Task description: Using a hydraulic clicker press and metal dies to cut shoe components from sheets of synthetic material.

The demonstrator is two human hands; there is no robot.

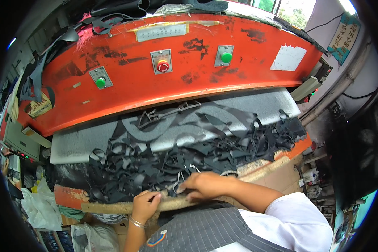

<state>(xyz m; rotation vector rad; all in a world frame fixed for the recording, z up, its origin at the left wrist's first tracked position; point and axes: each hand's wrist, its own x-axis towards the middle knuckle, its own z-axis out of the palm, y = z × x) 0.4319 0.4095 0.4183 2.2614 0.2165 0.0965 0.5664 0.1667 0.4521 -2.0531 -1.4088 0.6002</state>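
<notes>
My left hand [145, 205], with a bracelet at the wrist, is at the front edge of the press bed. Its fingers are curled together; what they hold, if anything, is hidden. Just to the right, my right hand [208, 185] bends over the scraps with fingers curled down. Thin pale metal-like edges [179, 177] show beside its fingertips, too small to name. Under and beyond both hands lies a tangled heap of black leather-like offcuts [147, 168]. Farther back, a metal cutting die [168, 113] rests on cut black sheet over the white cutting board [84, 143].
The red press beam [126, 84] spans the far side, with a red button [163, 65] and two green buttons [226, 57]. A worn pale rail [264, 169] runs along the near edge. Plastic bags [42, 206] stand at the lower left; a shelf unit [313, 180] is at the right.
</notes>
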